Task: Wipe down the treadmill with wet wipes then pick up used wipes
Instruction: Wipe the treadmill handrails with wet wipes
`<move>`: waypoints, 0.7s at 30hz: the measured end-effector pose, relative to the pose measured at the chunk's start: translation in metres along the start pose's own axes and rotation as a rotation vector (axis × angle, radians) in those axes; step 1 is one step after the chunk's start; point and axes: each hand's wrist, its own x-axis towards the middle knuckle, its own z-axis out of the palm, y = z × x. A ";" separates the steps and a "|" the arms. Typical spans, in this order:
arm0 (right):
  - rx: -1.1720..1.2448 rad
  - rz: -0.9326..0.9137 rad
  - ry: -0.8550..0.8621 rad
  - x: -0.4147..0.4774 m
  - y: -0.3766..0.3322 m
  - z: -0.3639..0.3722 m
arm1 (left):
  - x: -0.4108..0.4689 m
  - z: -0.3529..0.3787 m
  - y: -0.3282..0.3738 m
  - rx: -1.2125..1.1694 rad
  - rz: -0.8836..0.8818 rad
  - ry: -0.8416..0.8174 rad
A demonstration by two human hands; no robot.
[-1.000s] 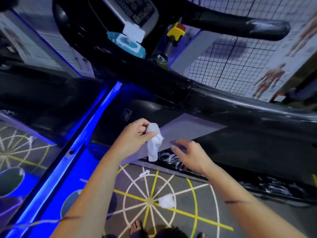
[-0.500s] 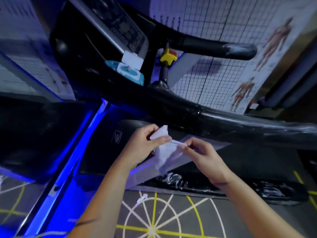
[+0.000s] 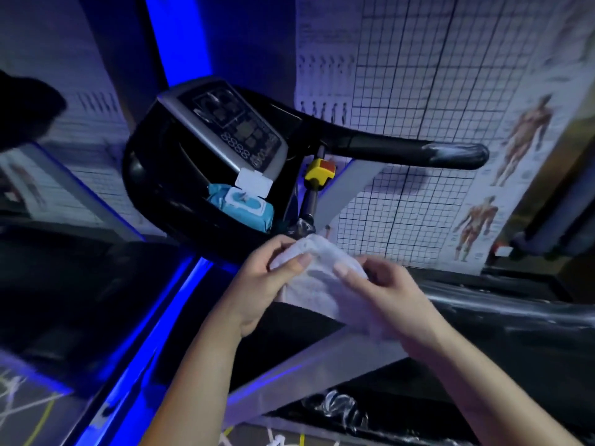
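A white wet wipe (image 3: pixel 317 281) is spread between both hands in front of the black treadmill (image 3: pixel 180 175). My left hand (image 3: pixel 260 284) pinches its left edge with thumb on top. Its right edge is pinched by my right hand (image 3: pixel 386 294). Behind them rises the treadmill console (image 3: pixel 235 130), and a blue pack of wipes (image 3: pixel 244 207) with its white lid flipped open lies in the console tray. The far handrail (image 3: pixel 418 149) reaches right; the near handrail (image 3: pixel 502 320) runs under my right forearm.
A yellow safety-key knob (image 3: pixel 318 172) sits on a post beside the console. Grid and anatomy posters (image 3: pixel 483 220) cover the wall behind. A blue light strip (image 3: pixel 145 342) runs along the floor at left. Crumpled clear plastic (image 3: pixel 338 410) lies on the treadmill base.
The view has tilted upward, so the floor and the used wipe on it are out of sight. Both hands rose with the wipe and spread it wider between them.
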 end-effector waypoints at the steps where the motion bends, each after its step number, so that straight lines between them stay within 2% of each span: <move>1: -0.096 0.035 -0.072 0.003 -0.001 -0.010 | 0.002 0.001 0.002 0.061 -0.001 0.012; 3: -0.211 0.086 -0.144 0.013 0.000 -0.027 | 0.005 0.005 0.002 0.148 -0.014 0.055; 5: -0.164 0.124 -0.145 0.026 0.000 -0.037 | 0.012 0.008 0.002 0.181 -0.034 0.117; 9: -0.190 0.056 -0.193 0.067 -0.008 -0.046 | 0.040 0.001 0.005 0.409 -0.032 0.244; 12: -0.406 -0.187 -0.020 0.115 -0.014 -0.045 | 0.073 -0.010 0.020 0.633 0.068 0.348; 15: -0.544 -0.609 0.099 0.148 -0.024 -0.041 | 0.098 -0.017 0.039 0.877 0.242 0.403; 18: -0.693 -0.859 -0.020 0.160 -0.004 -0.044 | 0.105 -0.036 0.033 1.155 0.275 0.353; 21: -0.879 -0.807 -0.302 0.152 0.037 -0.042 | 0.097 -0.054 0.013 1.331 0.137 0.163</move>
